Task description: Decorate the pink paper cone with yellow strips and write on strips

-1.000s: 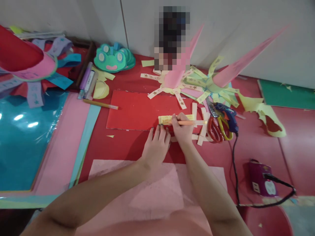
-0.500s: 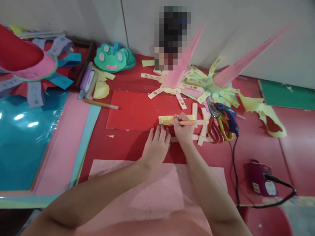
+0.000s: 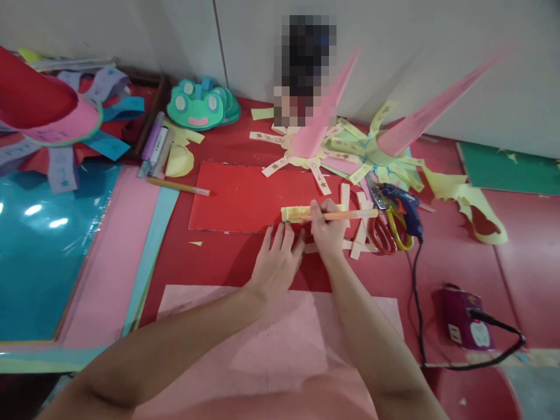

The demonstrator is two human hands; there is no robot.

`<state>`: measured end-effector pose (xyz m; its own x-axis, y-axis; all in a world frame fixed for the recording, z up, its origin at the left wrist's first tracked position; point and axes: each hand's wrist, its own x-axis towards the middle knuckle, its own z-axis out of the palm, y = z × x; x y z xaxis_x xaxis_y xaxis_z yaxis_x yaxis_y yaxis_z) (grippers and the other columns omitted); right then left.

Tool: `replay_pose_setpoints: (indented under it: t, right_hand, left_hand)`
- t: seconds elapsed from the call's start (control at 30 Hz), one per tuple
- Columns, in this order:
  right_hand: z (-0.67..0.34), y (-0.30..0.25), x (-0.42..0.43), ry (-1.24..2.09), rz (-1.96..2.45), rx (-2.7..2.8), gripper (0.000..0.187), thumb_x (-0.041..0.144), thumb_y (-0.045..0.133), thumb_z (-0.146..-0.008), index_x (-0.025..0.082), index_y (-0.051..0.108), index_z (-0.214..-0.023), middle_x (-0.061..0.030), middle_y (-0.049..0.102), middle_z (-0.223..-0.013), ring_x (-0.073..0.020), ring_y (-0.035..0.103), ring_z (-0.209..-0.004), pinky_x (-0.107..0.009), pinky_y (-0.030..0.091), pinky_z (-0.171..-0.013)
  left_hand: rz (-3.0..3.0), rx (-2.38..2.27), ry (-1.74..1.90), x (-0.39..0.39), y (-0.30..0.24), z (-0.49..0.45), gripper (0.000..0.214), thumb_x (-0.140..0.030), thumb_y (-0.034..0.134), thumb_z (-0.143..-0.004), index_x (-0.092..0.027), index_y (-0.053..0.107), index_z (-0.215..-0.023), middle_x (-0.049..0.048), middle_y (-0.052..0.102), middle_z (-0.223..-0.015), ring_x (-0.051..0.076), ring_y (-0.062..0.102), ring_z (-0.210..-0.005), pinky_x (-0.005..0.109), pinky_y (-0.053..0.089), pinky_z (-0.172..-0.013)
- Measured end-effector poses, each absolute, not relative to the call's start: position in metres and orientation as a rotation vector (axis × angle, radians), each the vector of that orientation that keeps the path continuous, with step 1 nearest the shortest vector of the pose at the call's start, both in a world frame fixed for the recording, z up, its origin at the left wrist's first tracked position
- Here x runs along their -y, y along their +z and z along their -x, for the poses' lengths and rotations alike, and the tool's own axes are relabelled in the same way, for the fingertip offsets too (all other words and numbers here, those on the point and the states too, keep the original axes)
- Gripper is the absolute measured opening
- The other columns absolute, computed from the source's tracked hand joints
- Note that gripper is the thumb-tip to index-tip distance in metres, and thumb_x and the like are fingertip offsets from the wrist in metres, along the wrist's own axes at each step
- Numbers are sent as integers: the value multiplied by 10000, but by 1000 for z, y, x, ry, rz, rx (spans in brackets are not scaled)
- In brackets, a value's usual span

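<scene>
A narrow yellow paper strip point(image 3: 289, 212) with faint marks lies across the right part of a red board point(image 3: 236, 195). My right hand point(image 3: 328, 233) pinches a slim orange pen point(image 3: 355, 214), its tip over the strip and its back end pointing right. Beside it, my left hand point(image 3: 275, 259) rests with fingers stretched out, their tips at the strip's lower left edge. Pale paper strips point(image 3: 361, 230) lie just right of my right hand, and part of another shows under its wrist.
Red- and yellow-handled scissors point(image 3: 382, 233) lie by a blue glue gun point(image 3: 406, 207), whose cord runs to a purple power box point(image 3: 468, 321). Pink paper cones point(image 3: 310, 137) with lettered strips stand behind. Green frog cutouts point(image 3: 199, 105), markers point(image 3: 155, 140) and a teal folder point(image 3: 39, 251) are leftward.
The orange pen's back end has shifted slightly right and up, and its tip now shows on the strip. My left hand stays nearly in place.
</scene>
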<state>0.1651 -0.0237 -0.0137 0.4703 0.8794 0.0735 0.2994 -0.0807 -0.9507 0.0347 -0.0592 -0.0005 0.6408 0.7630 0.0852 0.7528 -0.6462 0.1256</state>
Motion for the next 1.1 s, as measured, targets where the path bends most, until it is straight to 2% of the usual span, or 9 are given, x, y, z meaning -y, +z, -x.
replay_pose_setpoints:
  t: [0.23, 0.5, 0.73, 1.1]
  right_hand:
    - [-165, -14, 24, 697, 1597, 1023, 353, 387, 503, -808, 219, 314, -562, 82, 359, -423, -98, 518, -428, -206, 338, -395]
    - [-164, -11, 24, 707, 1579, 997, 324, 349, 501, -815, 222, 336, -567, 92, 372, -377, -83, 455, -365, -215, 348, -396]
    - [-166, -13, 26, 577, 1594, 1026, 302, 320, 508, -817, 214, 369, -572, 67, 441, -449, -80, 467, -415, -229, 376, -448]
    - [-165, -13, 25, 611, 1587, 1071, 334, 356, 514, -817, 211, 357, -561, 79, 431, -418, -63, 423, -374, -215, 352, -417]
  left_hand:
    - [-2794, -1256, 191, 60, -5, -35, 381, -200, 424, -867, -122, 497, -1233, 194, 459, -1310, 292, 405, -1250, 448, 327, -1031]
    - [-2863, -1151, 133, 59, -7, -34, 442, -151, 419, -855, -84, 426, -1291, 195, 417, -1358, 273, 386, -1268, 423, 320, -1040]
    - [-2887, -1200, 174, 58, -5, -35, 411, -233, 290, -925, -89, 453, -1275, 160, 507, -1289, 249, 451, -1217, 417, 348, -1016]
    - [-2855, -1251, 178, 59, -2, -35, 421, -249, 303, -920, -65, 471, -1259, 172, 526, -1261, 264, 475, -1186, 446, 312, -1036]
